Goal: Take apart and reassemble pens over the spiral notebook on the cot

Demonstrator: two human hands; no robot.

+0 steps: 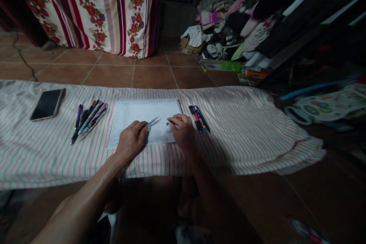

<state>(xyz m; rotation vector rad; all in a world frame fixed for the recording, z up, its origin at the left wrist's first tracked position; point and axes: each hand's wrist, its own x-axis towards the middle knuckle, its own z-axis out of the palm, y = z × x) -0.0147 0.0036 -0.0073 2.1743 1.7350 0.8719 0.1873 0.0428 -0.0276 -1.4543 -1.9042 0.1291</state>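
Note:
A spiral notebook point(137, 116) lies open on a striped cloth point(243, 137) spread over the tiled floor. My left hand point(130, 141) rests on the notebook's near edge, fingers closed on a slim silver pen point(151, 122) that points up and right. My right hand point(183, 129) is at the page's right side, closed on a dark pen point(170, 123) whose tip points left toward the silver one. Several pens point(89, 119) lie in a row left of the notebook. A few more pens point(198, 118) lie just right of my right hand.
A dark phone point(48, 103) lies face up on the cloth at the far left. A floral striped curtain point(94, 7) hangs behind. A pile of clothes and clutter point(243, 26) fills the back right. A paint palette point(326, 106) sits at right.

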